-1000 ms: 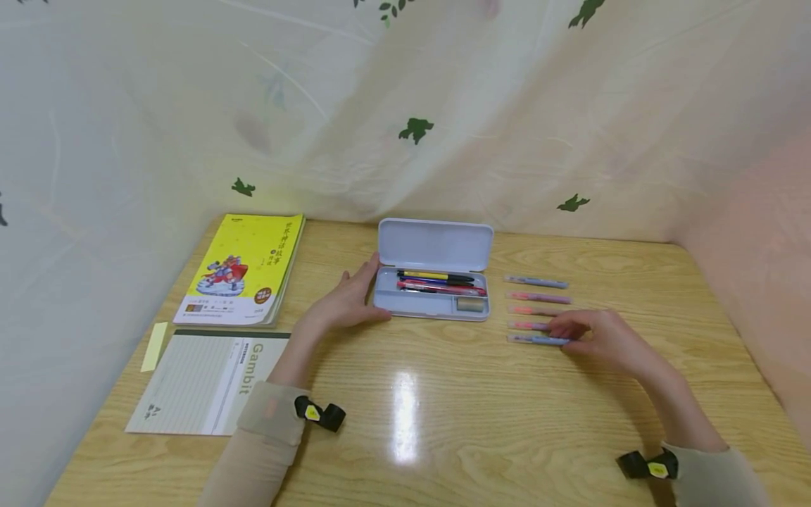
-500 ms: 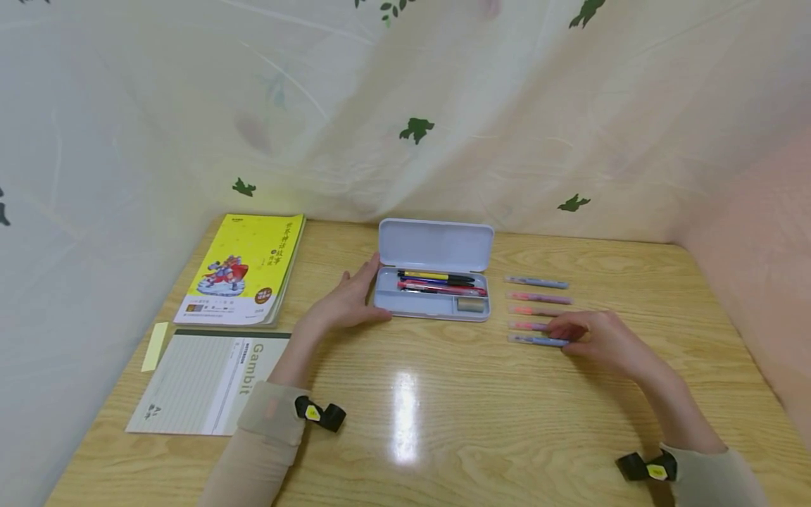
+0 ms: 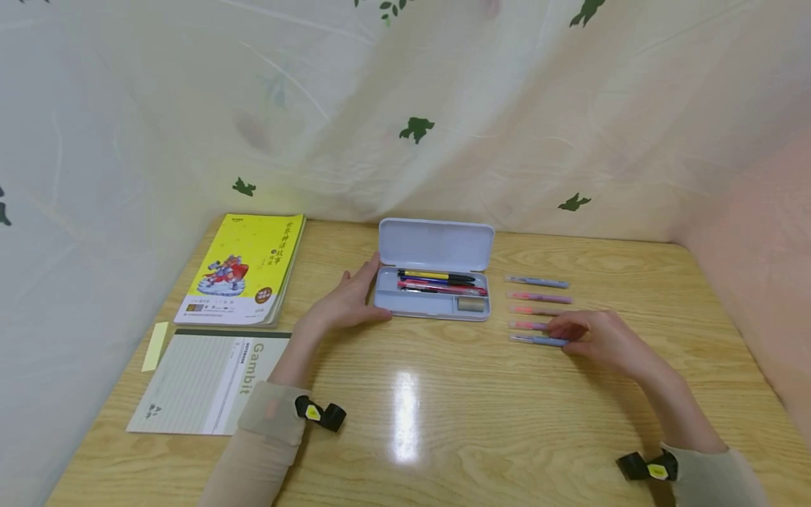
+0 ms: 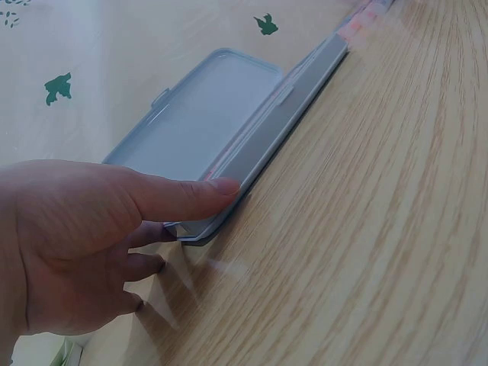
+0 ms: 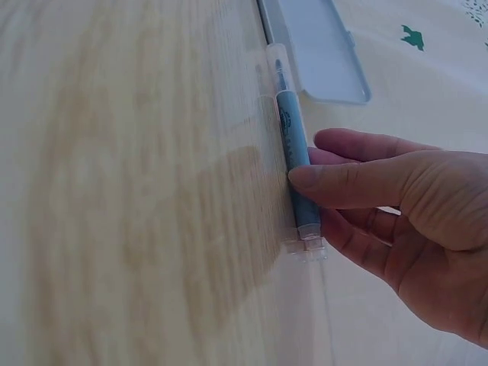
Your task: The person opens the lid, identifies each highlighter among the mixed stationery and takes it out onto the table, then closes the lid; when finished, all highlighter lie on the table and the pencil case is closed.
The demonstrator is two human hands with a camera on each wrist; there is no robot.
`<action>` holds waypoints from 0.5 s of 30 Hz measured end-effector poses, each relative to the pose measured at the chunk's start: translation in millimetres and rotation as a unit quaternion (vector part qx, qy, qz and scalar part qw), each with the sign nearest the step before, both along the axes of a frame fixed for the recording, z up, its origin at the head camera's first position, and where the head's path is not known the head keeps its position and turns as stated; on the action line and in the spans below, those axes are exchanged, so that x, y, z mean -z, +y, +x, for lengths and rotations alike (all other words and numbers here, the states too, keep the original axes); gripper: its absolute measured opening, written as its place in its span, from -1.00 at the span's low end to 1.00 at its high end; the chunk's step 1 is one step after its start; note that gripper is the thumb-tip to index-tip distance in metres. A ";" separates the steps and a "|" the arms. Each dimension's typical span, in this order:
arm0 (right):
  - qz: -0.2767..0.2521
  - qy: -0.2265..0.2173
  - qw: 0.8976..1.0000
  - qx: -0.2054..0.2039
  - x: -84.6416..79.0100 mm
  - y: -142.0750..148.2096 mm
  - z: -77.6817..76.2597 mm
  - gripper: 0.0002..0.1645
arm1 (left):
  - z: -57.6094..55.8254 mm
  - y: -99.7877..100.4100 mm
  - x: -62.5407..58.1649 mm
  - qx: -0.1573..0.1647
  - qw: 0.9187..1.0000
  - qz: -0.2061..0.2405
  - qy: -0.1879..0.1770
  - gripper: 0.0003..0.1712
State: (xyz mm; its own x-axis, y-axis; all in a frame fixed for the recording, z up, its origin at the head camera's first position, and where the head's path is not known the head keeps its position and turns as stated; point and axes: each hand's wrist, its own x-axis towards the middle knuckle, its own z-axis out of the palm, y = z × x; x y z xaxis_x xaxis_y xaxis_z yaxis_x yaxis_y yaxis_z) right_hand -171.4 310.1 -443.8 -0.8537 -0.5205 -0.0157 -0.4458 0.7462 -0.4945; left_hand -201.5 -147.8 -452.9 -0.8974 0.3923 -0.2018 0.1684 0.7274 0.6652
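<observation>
A pale blue pencil case [image 3: 415,305] lies with its lid raised, several pens [image 3: 441,278] and a small sharpener-like block [image 3: 470,304] inside. My left hand [image 3: 345,301] holds its left end, the thumb along the front wall in the left wrist view and the other fingers around the end. To the right, several slim markers lie in a column. At the nearest one, a blue marker [image 5: 292,126] with a clear cap, my right hand [image 3: 605,343] pinches the right end between thumb and fingers. The fingers overlap the purple marker [image 3: 531,325] just behind it.
A yellow book [image 3: 243,264] lies at the back left, with a Gambit notebook [image 3: 190,380] in front and a pale yellow strip [image 3: 155,346] beside it. Farther markers include a blue one [image 3: 537,282] and a pink-purple one [image 3: 540,298]. A pale curtain [image 3: 317,141] hangs behind the table.
The blue marker in my right hand has shifted very slightly to the right. Both hands otherwise keep their places.
</observation>
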 end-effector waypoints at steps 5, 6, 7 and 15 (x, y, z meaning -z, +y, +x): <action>0.004 0.003 1.000 0.012 -2.2 0.1 1.9 -0.58 | -0.1 1.2 -0.4 -0.001 1.000 0.001 -0.002 0.32; 0.005 0.001 1.000 0.016 -3.2 -0.1 2.0 -0.59 | -0.1 1.5 -0.7 -0.002 1.000 0.001 -0.004 0.32; 0.005 0.001 1.000 0.020 -4.0 -0.5 2.1 -0.59 | 0.0 1.6 -1.1 -0.003 1.000 0.001 -0.005 0.31; -0.032 0.035 0.998 0.033 -10.9 -3.3 0.0 -0.69 | 1.0 1.5 -3.0 -0.005 1.000 0.003 -0.008 0.31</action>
